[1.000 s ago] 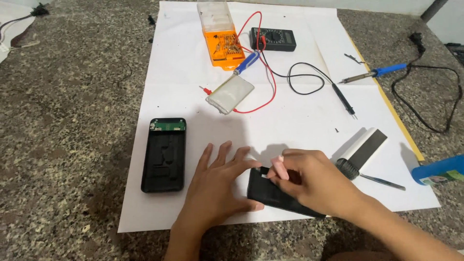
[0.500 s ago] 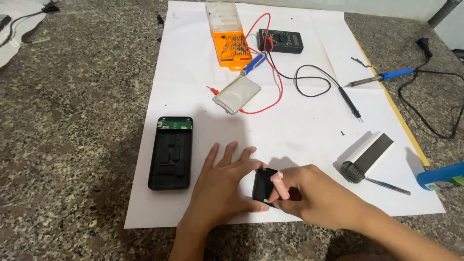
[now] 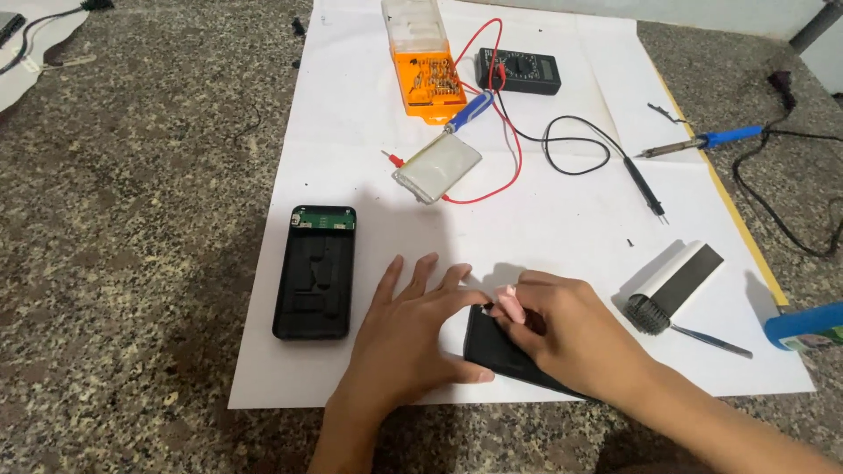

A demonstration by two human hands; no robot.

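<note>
Left hand (image 3: 413,329) lay flat at lower centre, fingers spread apart, steadying the black cover (image 3: 492,351). Right hand (image 3: 571,338) was curled, fingertips (image 3: 507,305) pinched on the cover's upper edge.

Bare paper (image 3: 562,219) between black case (image 3: 316,272) and roller (image 3: 672,285).

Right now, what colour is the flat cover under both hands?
Black; the flat rectangular cover shows best in the head view.

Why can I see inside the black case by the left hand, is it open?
Yes, open. The black case lies flat with no cover on, so its moulded inside and a small green board at the top end show. The left hand rests beside it.
</note>
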